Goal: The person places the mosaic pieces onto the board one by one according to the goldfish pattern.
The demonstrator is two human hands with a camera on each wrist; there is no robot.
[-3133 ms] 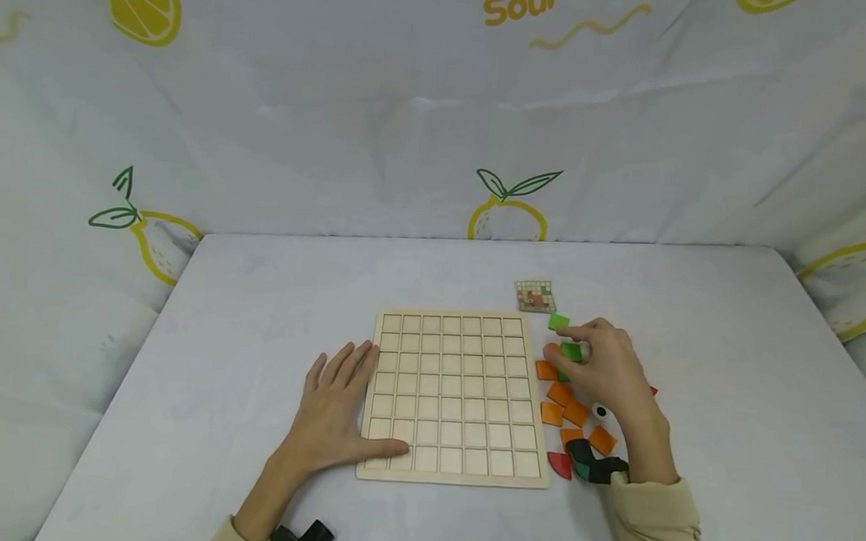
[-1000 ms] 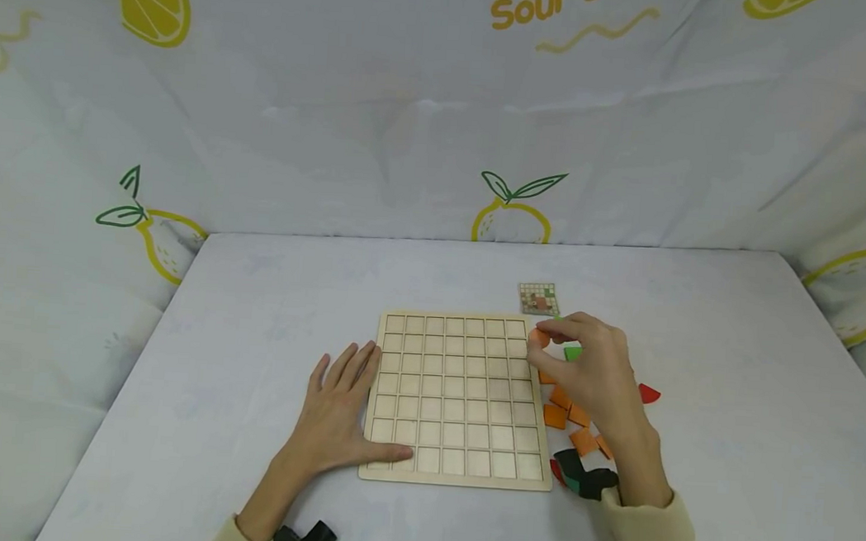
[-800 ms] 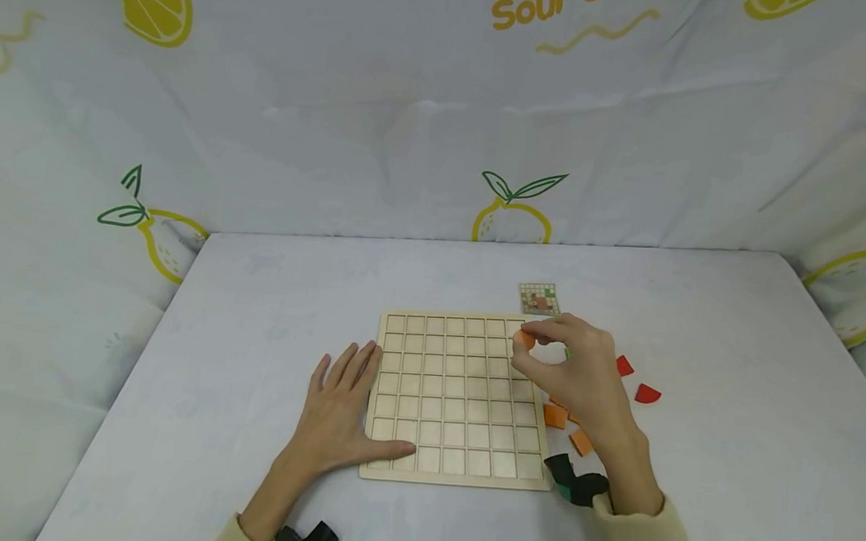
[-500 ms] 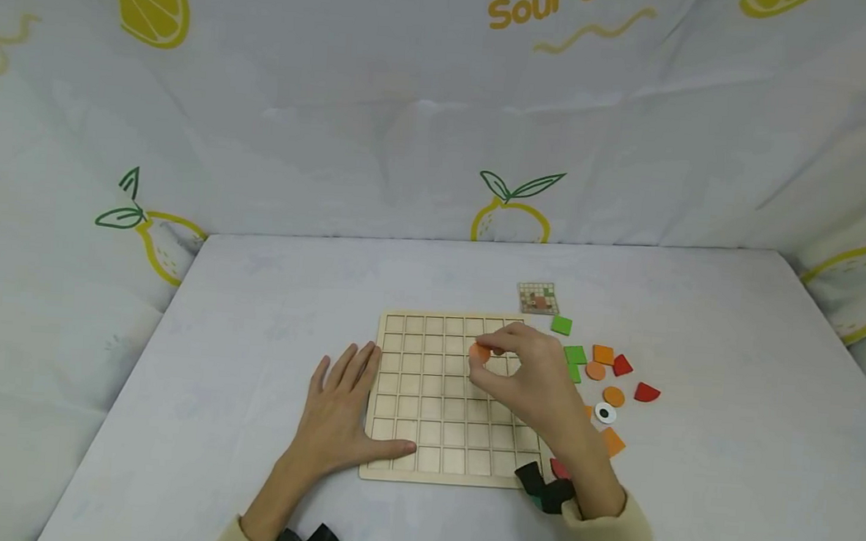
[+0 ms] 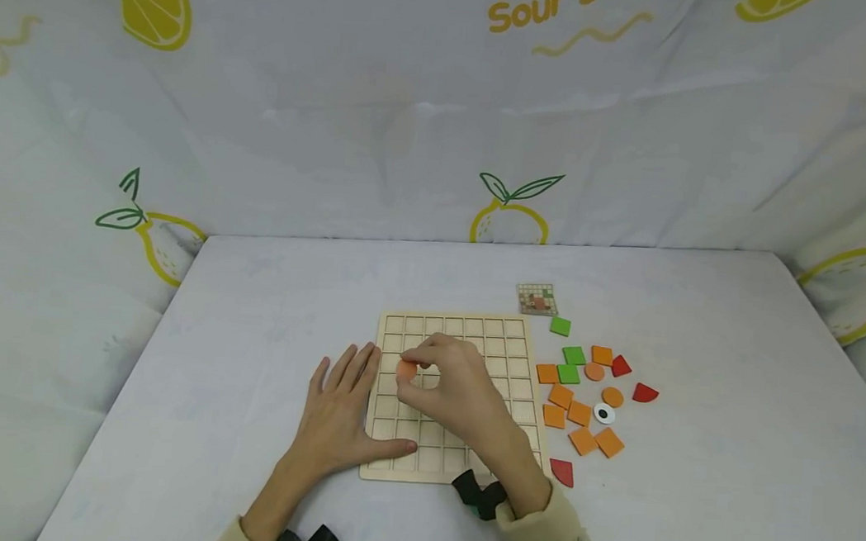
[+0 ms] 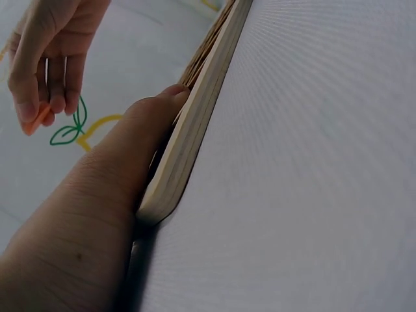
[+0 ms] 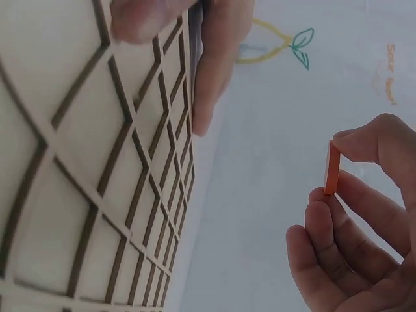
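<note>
Head view: the right hand (image 5: 455, 388) pinches a flat, round orange disc (image 5: 406, 371) between thumb and fingertips, raised above the left part of the pale wooden grid board (image 5: 512, 366), forearm slanting over its near-right corner. The left hand (image 5: 342, 414) lies straight-fingered at the board's left edge, thumb across it.

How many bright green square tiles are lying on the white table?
3: one green tile near the small square printed card; a second and third close together, right of the pale wooden grid board.
</note>
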